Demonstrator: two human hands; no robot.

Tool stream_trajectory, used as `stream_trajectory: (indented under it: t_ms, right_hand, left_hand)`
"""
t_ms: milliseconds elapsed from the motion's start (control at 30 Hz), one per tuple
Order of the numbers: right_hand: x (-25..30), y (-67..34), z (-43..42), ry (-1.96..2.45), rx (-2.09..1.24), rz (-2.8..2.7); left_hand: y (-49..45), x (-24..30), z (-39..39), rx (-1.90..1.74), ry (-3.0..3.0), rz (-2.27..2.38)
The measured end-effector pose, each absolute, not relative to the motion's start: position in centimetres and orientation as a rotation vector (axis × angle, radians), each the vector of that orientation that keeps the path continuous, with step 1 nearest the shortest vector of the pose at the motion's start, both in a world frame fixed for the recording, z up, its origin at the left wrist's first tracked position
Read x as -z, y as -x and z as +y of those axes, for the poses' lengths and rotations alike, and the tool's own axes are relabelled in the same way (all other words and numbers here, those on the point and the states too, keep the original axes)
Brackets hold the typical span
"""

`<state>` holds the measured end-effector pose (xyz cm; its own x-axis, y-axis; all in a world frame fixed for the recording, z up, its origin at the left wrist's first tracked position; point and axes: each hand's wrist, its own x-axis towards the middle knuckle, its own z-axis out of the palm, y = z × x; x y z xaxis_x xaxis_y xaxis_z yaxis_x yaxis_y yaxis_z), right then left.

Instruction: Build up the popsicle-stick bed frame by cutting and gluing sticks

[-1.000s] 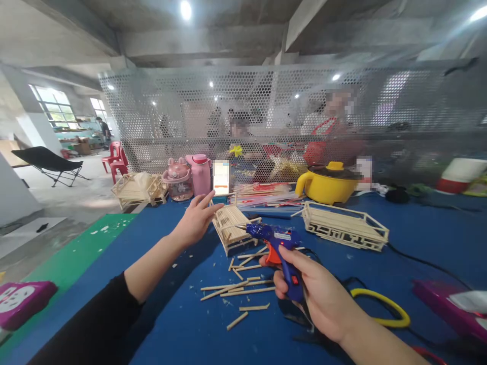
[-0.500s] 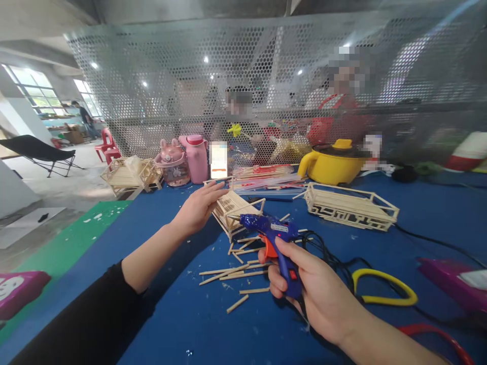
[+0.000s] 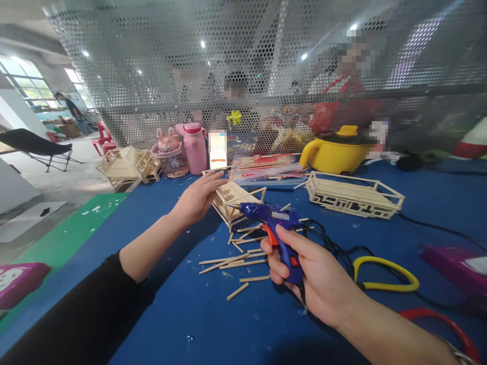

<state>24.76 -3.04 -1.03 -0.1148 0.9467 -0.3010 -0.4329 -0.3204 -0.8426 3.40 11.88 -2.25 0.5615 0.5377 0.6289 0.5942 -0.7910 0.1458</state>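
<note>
My right hand (image 3: 315, 274) grips a blue glue gun (image 3: 272, 215) by its handle, with fingers by the orange trigger. Its metal nozzle points left, at the near end of a small model made of pale wooden sticks (image 3: 239, 195). My left hand (image 3: 196, 197) is on the model's left side, fingers over its frame; the thumb is partly hidden. Loose wooden sticks (image 3: 224, 263) lie on the blue table in front of the model, some partly behind the glue gun.
A second stick model (image 3: 353, 196) stands at right, a third (image 3: 125, 167) at back left. Pink bottles (image 3: 196, 147), a lit phone (image 3: 218, 152), bundled sticks and a yellow pot (image 3: 335, 154) line the perforated screen. Yellow-handled scissors (image 3: 384, 274) and black cable (image 3: 327, 243) lie right.
The view has tipped slightly downward, so things on the table sit higher in the picture. Both hands, the glue gun and the model keep nearly the same places relative to each other.
</note>
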Motion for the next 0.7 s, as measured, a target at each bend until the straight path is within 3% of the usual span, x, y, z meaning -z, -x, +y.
stream_trajectory:
  t_ms: [700]
  right_hand:
    - [1.03,-24.90,-2.69,1.019,-1.700,-0.608]
  left_hand:
    - [-3.49,2.06,11.64,1.065,2.688,-0.971]
